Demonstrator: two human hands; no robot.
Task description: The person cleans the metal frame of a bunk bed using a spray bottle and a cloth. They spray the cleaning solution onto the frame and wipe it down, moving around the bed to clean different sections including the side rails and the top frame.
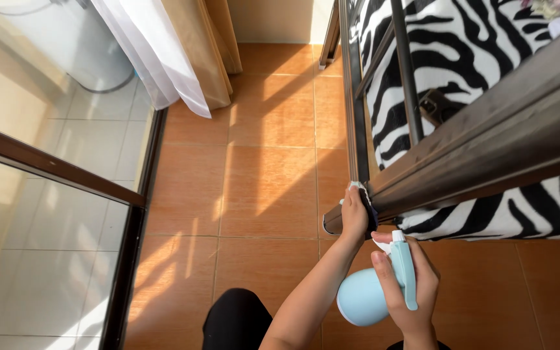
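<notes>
My left hand (354, 216) presses a small cloth (367, 202), white and dark, against the lower end of a dark metal frame rail (487, 139). My right hand (409, 285) grips a pale blue spray bottle (371, 295) with a white nozzle, held just below and right of the left hand. The nozzle points up toward the rail.
A zebra-striped fabric (448, 58) lies behind the frame's bars. Orange floor tiles (267, 188) spread below. A glass sliding door with a dark frame (124, 259) stands at left, with white and tan curtains (176, 52) at top. My dark-clothed knee (234, 321) is at bottom.
</notes>
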